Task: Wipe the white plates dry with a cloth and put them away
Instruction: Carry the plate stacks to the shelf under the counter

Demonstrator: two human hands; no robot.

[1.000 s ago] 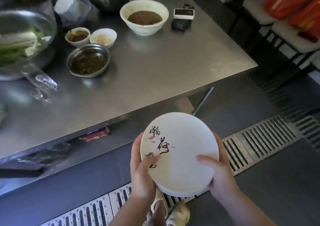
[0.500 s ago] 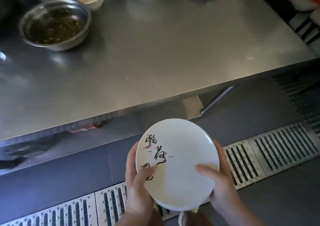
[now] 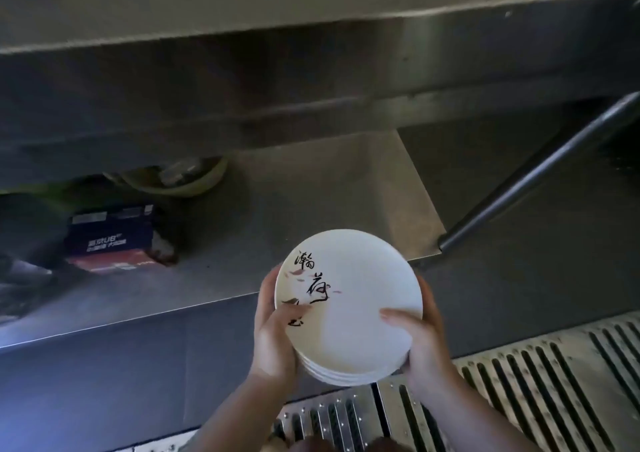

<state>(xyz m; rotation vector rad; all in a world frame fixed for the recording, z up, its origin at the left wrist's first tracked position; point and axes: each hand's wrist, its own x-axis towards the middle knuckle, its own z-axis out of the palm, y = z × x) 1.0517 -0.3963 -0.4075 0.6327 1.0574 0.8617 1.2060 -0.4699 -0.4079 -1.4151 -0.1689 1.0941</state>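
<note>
A stack of white plates with black brush writing on the top one is held in front of me, low and near the front edge of the steel lower shelf. My left hand grips the stack's left side, thumb lying on the top plate. My right hand grips the right side, thumb over the rim. No cloth is in view.
The steel table's front edge runs across the top. On the lower shelf lie a dark blue and red box and a pale bowl at the left. A slanted table leg stands right. A slotted floor drain grate lies below.
The view has dropped from the tabletop with its bowls to the shelf under the table. Both hands keep the same hold and the stack now sits close to the shelf's front edge.
</note>
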